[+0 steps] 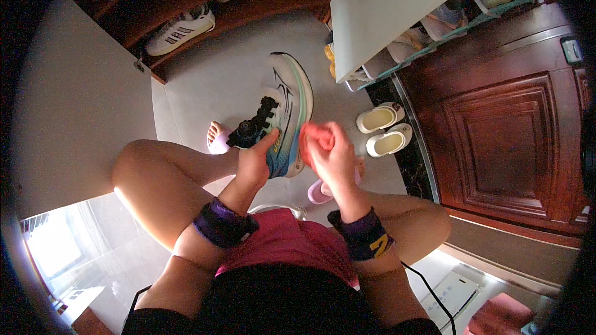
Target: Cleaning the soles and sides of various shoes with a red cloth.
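Note:
A white and blue running shoe (289,102) with a dial lacing unit (247,131) is held up in front of me, its toe pointing away and its sole edge turned to the right. My left hand (255,160) grips it near the heel and collar, thumb along the side. In my right hand (336,158) is a bunched red cloth (314,142), somewhat blurred, right beside the sole near the heel. Whether the cloth touches the sole, I cannot tell. My fingers partly hide the cloth and the shoe's heel.
Pale clogs (389,143) stand on the floor by a dark wooden door (507,139). An open cabinet door (88,116) is at left; another white panel (396,9) with shoe racks juts in at upper right. A striped sneaker (181,32) sits on the low shelf. My feet wear lilac slippers (320,192).

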Demonstrator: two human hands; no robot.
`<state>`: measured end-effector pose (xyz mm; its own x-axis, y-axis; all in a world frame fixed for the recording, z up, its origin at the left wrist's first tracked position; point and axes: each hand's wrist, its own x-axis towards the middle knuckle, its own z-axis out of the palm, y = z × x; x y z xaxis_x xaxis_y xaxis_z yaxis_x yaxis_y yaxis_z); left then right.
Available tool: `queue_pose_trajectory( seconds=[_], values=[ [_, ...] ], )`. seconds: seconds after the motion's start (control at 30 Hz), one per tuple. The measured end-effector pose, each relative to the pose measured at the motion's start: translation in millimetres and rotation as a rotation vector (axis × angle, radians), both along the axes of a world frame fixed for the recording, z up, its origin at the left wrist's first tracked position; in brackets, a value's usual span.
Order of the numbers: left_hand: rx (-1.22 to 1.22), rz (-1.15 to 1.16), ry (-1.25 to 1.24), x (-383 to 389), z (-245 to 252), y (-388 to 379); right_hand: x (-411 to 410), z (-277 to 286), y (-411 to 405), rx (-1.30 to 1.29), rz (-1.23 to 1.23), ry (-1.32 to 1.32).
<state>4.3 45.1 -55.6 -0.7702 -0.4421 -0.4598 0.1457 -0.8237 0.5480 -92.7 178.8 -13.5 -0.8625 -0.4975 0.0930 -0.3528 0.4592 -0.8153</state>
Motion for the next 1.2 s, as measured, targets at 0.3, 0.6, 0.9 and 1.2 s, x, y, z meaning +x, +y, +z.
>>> queue_pose_trajectory(
  seconds=[0.3, 0.6, 0.9, 1.2],
  values=[
    [0.108, 0.009, 0.046, 0, 6, 2, 12, -7, -20, -0.295, -0.018, -0.088],
    [0.015, 0.041, 0.097, -12, 21, -16, 40, -31, 18, 0.189, 0.125, -0.123],
    [0.204, -0.003, 0.109, -4, 1, -13, 8, 6, -30, -0.192, 0.01, 0.078],
    [-0.031, 0.076, 0.104, -6, 17, -19, 46, -51, 20, 0.119, 0.113, -0.188]
  ],
)
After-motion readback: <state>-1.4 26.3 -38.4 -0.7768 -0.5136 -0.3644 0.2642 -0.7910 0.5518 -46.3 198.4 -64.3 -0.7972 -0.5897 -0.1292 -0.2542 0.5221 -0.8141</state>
